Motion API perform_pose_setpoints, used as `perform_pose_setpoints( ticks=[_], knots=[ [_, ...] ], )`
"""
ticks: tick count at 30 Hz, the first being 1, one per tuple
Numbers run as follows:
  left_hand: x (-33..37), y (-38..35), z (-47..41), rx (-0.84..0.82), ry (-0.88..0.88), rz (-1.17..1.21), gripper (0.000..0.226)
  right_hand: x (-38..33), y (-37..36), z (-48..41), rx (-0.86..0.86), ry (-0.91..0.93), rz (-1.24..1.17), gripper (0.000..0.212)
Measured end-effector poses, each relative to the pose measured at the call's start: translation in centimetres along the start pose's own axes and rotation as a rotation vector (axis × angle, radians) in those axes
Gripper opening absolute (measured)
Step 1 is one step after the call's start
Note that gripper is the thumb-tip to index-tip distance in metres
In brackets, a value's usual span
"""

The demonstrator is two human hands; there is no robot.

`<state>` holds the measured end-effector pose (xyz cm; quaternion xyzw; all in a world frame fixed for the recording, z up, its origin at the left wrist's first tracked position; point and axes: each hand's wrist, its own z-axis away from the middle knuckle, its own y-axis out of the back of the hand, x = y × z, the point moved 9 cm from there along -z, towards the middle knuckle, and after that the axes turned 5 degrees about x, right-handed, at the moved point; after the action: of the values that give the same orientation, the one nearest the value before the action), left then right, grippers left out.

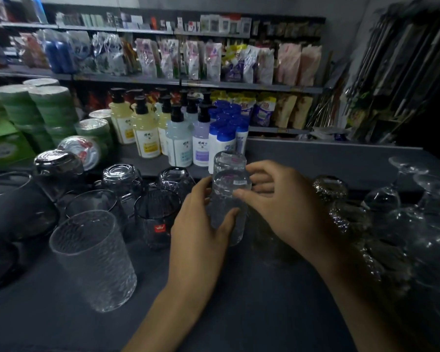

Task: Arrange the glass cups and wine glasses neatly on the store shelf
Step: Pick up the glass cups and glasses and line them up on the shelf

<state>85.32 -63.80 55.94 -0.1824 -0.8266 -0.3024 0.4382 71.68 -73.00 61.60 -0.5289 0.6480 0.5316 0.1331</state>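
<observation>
A clear textured glass cup (228,199) stands upside down at the middle of the dark shelf (214,288), with a second inverted cup (229,161) just behind it. My left hand (201,224) wraps round its left side, thumb across the front. My right hand (277,204) holds its right side, thumb near the top edge. An upright ribbed cup (94,260) stands at the front left. A dark glass with a red label (158,217) sits left of my hands. Inverted wine glasses (401,194) stand at the far right.
Several inverted cups (120,179) and dark bowls (13,207) crowd the left side. Cut-pattern glasses (346,214) line up right of my right arm. Pump bottles (178,138) and blue-capped bottles (226,133) stand behind. Green packs (48,110) are stacked at the back left.
</observation>
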Motion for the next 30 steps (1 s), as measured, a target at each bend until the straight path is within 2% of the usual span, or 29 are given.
perform_pose_setpoints(
  ticks=[7,13,22,27,30],
  knots=[
    [-0.4,-0.5,0.3,0.03,0.008,0.013,0.058,1.2,-0.4,-0.7,0.003,-0.033,-0.062,0.053],
    [-0.3,-0.6,0.4,0.047,0.004,0.018,0.06,1.5,-0.5,-0.7,-0.004,-0.045,-0.105,0.049],
    [-1.6,-0.3,0.5,0.057,0.077,-0.032,0.069,1.8,-0.6,-1.0,-0.03,-0.066,-0.16,0.056],
    [-1.4,-0.3,0.7,0.038,0.074,-0.046,0.058,1.6,-1.0,-1.1,-0.057,-0.049,-0.143,0.054],
    [-1.5,-0.3,0.7,0.032,0.09,-0.04,0.059,1.5,-1.0,-1.1,-0.039,-0.038,-0.134,0.054]
  ],
)
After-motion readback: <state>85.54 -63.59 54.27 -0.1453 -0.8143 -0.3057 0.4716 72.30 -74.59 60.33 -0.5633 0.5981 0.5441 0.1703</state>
